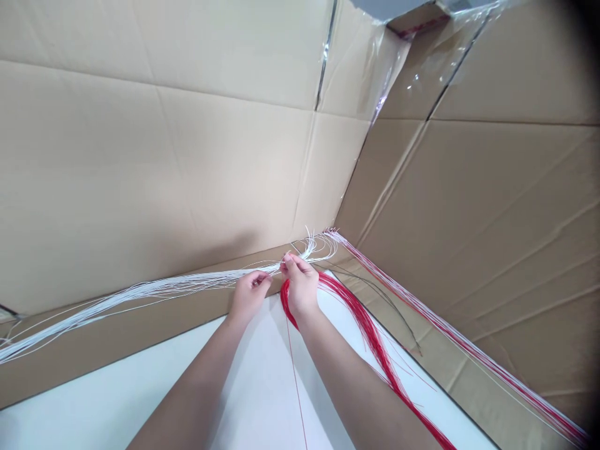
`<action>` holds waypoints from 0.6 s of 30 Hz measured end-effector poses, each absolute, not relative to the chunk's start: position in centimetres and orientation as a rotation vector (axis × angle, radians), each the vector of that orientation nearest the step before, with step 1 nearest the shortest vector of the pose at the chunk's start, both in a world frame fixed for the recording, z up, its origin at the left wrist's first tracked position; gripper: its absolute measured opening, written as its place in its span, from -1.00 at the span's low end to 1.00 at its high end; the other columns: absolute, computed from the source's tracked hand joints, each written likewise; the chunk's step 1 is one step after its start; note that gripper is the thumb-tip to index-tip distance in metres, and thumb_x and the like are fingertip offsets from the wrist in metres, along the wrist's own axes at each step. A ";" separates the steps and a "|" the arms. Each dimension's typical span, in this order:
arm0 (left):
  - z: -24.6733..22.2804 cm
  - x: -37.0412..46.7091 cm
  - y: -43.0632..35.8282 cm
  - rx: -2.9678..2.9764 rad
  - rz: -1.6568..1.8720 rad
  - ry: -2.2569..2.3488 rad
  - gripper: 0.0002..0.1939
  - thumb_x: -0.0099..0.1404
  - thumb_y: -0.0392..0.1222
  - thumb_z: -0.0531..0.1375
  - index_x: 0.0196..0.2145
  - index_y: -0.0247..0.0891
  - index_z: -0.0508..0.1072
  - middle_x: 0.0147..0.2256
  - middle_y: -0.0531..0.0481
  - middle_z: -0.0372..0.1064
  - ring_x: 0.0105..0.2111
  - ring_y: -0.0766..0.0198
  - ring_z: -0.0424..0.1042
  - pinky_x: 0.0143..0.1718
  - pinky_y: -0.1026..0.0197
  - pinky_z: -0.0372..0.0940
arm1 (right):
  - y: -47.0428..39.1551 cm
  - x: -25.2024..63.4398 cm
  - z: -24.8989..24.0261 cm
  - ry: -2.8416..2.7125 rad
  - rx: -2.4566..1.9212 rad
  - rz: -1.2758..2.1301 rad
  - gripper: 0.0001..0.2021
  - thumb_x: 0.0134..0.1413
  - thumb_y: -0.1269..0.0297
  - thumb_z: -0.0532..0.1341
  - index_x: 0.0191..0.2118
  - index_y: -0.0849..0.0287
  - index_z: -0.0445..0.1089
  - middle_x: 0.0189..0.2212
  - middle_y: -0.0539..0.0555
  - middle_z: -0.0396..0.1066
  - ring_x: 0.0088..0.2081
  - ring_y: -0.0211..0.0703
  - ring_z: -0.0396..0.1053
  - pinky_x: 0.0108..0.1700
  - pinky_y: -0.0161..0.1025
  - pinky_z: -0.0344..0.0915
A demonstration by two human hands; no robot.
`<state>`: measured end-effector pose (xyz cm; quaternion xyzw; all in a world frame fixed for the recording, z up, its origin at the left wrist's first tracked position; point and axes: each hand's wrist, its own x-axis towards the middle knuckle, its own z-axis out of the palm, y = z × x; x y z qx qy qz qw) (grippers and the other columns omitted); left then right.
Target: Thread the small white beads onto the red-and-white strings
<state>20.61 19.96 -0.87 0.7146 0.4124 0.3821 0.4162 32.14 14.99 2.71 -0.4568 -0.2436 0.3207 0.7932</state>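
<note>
My left hand [250, 295] is closed in a pinch at the right part of a long bundle of thin white wires [154, 289]. Beside it, my right hand [300, 284] pinches the end of a thin white wire between thumb and forefinger. A short stretch of white strands runs from one hand to the other. Behind the right hand, loose white ends curl up near the corner. A thick bundle of red wires [370, 319] loops beneath my right wrist and trails to the lower right, with one stray red strand hanging down between the forearms.
Tall cardboard walls [225, 144] meet at a corner just beyond my hands. Another bundle of red and white wires [450, 331] runs along the right wall. A few dark wires [394, 297] lie beside a white board [154, 387] with dark edges. Clear plastic film [422, 69] hangs at top right.
</note>
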 end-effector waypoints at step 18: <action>-0.7 18.0 21.8 2.359 0.863 1.035 -0.51 0.40 0.02 0.23 0.21 -0.19 0.38 0.24 -0.20 0.31 0.23 -0.06 0.31 0.26 -0.28 0.20 | 16.4 32.8 2.3 -0.528 -0.982 0.613 -0.81 -0.01 0.15 0.41 -0.41 0.17 0.51 -0.48 -0.05 0.40 -0.38 -0.26 0.30 -0.17 -0.23 0.30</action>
